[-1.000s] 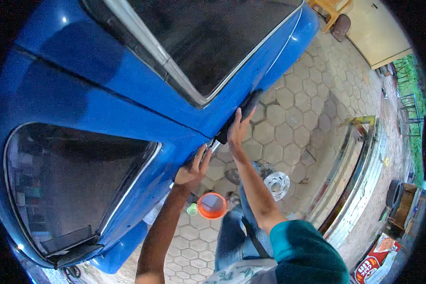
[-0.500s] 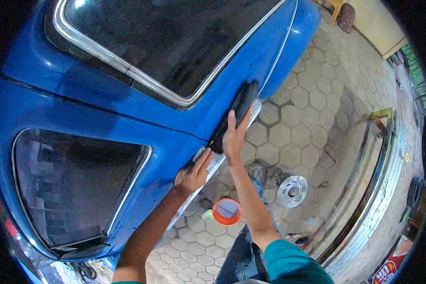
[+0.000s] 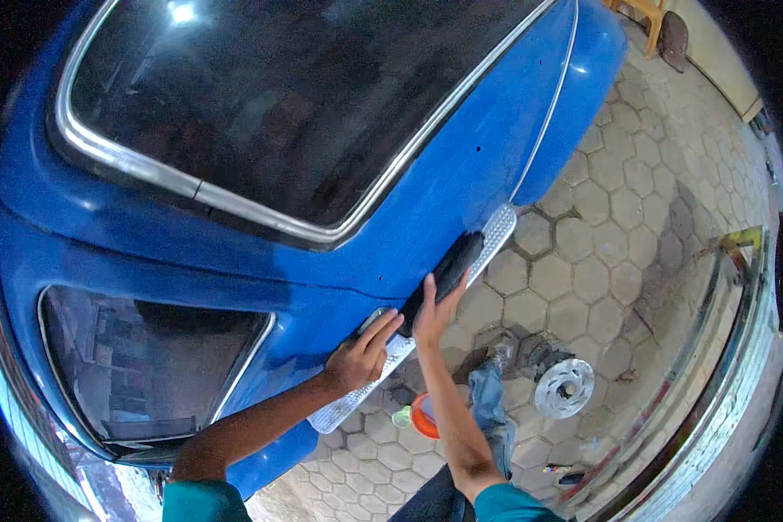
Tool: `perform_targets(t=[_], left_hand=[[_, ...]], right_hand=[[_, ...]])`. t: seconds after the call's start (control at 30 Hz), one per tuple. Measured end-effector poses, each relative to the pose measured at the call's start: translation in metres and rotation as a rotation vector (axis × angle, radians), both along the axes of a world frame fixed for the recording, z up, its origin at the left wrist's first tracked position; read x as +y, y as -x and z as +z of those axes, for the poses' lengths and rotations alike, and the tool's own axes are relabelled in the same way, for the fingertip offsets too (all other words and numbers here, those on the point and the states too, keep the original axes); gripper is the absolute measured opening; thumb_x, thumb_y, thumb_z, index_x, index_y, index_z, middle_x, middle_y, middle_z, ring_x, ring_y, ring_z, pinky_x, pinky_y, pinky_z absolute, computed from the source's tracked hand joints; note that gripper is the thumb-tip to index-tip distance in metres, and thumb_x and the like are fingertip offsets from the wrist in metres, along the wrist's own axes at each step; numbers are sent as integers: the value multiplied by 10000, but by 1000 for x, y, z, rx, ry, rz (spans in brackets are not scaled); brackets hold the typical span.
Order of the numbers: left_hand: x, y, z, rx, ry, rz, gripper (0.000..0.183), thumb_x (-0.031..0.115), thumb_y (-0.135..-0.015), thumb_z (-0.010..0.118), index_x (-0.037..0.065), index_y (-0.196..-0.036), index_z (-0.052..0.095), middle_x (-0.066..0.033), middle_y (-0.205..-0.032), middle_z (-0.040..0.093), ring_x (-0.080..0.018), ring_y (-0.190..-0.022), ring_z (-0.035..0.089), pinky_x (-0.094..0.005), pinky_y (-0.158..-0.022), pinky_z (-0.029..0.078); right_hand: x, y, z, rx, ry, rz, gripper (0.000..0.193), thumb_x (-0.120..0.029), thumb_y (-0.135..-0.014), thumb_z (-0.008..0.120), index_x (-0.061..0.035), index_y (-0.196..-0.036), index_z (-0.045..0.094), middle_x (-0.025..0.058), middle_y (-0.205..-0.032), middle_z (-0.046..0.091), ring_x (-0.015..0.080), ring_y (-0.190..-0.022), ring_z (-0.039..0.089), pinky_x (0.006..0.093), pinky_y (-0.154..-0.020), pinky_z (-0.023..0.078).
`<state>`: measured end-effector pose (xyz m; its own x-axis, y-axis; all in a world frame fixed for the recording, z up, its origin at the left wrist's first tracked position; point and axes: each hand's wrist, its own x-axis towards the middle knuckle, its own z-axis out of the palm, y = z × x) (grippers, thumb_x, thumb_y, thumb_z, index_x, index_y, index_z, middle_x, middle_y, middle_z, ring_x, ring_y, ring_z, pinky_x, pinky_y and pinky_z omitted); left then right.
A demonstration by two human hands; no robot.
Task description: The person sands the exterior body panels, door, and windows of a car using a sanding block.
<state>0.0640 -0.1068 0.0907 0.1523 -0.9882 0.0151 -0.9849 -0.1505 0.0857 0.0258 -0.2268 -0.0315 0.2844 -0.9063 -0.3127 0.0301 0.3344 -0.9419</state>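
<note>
A long black piece (image 3: 458,264), dark and rounded at its far end, lies slantwise against the side of a blue car (image 3: 461,165), just above a pale metal running board (image 3: 498,228) with a dimpled surface. My right hand (image 3: 435,311) grips its outer side, thumb on top and fingers along the edge. Around the near end are the fingers of my left hand (image 3: 359,358), close together, with the fingertips touching it and the palm over the running board. What lies beneath the left fingers is hidden. A small chrome door handle (image 3: 374,320) shows beside the left hand.
Below the board, an orange bucket (image 3: 424,419) and a pale green cup (image 3: 401,417) stand on hexagonal paving (image 3: 583,252). A shiny slotted brake disc (image 3: 565,388) is near my foot (image 3: 501,350). Long metal and wood frames (image 3: 687,348) lie at the right. A wooden stool (image 3: 648,22) is at the back.
The black piece has come lower and nearer, its far end moving down toward the running board. Both hands stay on it, and my view has shifted, showing more of the board.
</note>
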Motion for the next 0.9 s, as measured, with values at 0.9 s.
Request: perform_targets(t=[0.9], left_hand=[[24,-8,-12,264,-212,49,474,-31,-799,598,139,-1241,591,-147,-1303,455,-336,-858,649,-390,-715,573]], right_hand=[[-137,-44,75,-7,465,-104,664,-274,-893,683,38,-1400,389,280,-1335,438,385,-1249,436,429,-1076,316]])
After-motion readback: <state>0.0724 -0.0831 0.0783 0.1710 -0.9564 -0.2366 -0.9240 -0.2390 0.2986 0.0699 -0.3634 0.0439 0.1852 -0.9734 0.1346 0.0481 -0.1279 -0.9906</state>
